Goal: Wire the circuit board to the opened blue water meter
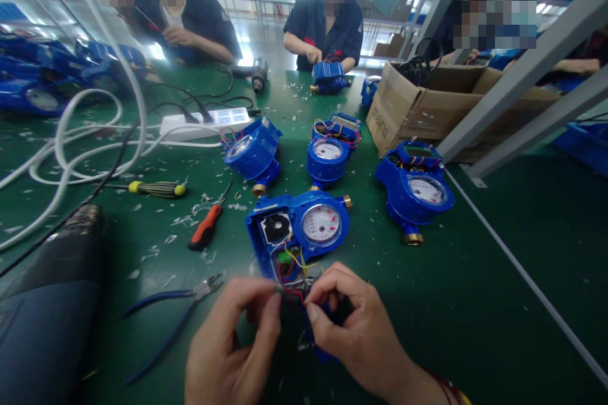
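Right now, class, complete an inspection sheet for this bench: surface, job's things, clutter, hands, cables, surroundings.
Surface: green table, littered with pale scraps.
Job's things: open blue meter, coloured wires spilling out.
Clutter: pliers, orange-handled cutters, screwdriver, more meters.
Hands: left hand and right hand both pinch the wires.
Cables: white cables looped by a power strip.
Surroundings: cardboard box, other people at work.

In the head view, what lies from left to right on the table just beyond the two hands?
Screwdriver → orange-handled cutter → open blue meter, whose wires the left hand and right hand pinch → another blue meter.
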A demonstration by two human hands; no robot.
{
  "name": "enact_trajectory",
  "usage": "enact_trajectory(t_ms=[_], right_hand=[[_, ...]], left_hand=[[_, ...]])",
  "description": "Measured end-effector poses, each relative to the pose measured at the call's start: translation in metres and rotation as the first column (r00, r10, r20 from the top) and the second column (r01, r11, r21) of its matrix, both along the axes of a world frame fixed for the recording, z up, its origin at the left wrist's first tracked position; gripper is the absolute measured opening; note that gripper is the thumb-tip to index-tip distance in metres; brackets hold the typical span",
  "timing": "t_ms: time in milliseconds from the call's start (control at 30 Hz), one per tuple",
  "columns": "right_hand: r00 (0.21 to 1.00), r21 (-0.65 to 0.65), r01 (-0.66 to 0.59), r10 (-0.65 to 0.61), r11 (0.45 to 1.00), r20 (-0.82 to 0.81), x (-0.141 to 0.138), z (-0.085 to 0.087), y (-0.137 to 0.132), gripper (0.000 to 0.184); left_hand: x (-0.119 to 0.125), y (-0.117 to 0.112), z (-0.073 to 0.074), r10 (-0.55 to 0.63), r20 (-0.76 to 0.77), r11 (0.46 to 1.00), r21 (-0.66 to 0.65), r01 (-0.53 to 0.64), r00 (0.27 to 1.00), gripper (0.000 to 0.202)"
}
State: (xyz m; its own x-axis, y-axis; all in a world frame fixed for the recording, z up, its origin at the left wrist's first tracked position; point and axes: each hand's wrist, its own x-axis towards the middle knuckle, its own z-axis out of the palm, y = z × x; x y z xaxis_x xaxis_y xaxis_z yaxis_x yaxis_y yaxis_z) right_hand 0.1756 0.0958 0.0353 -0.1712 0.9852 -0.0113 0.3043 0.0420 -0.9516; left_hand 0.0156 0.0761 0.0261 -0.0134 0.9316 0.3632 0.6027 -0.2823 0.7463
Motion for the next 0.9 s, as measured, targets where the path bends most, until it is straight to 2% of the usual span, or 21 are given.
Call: enact_trajectory(t_ms=[167,367,500,600,667,733,800,833,900], right_hand=[[0.999,0.025,-0.035,0.035,0.999,-0.007,0.001,-0.002,-0.002,0.008],[1.0,0.003,-0.026,0.026,1.0,0.01,0.002,-0.003,-0.002,0.009],[0.998,-0.019,-0.043,0.044,0.999,0.034,0.003,-0.003,0.0,0.006],[0.996,-0.046,-0.059,0.062,0.997,0.067,0.007,-0.003,0.0,0.005],[0.992,-0.096,-0.077,0.086,0.992,0.094,0.013,-0.003,-0.001,0.008],[0.981,-0.16,-0.115,0.137,0.98,0.135,0.018,-0.004,-0.003,0.034],[0.967,-0.213,-0.144,0.183,0.966,0.176,0.022,-0.007,-0.007,0.062],[0.964,-0.235,-0.146,0.191,0.961,0.184,0.022,-0.009,-0.009,0.067],[0.975,-0.274,-0.119,0.165,0.954,0.15,0.023,-0.012,-0.012,0.059]], left_hand=[[0.001,0.003,-0.003,-0.254,-0.064,0.967,0.009,0.255,0.965,0.023],[0.0,0.006,0.001,-0.258,-0.028,0.965,-0.048,0.256,0.966,0.012],[0.0,0.007,0.002,-0.254,-0.014,0.963,-0.092,0.251,0.967,0.012],[-0.002,0.008,-0.001,-0.176,-0.019,0.983,-0.056,0.175,0.984,0.013],[-0.005,0.008,-0.003,-0.058,0.019,0.996,-0.059,0.059,0.998,0.011],[-0.009,0.009,-0.004,0.122,0.122,0.983,-0.155,-0.103,0.985,0.007],[-0.013,0.011,-0.004,0.274,0.216,0.934,-0.292,-0.206,0.937,0.01],[-0.015,0.012,-0.005,0.31,0.234,0.911,-0.351,-0.217,0.922,0.013],[-0.02,0.014,-0.006,0.297,0.213,0.887,-0.423,-0.186,0.931,0.016]])
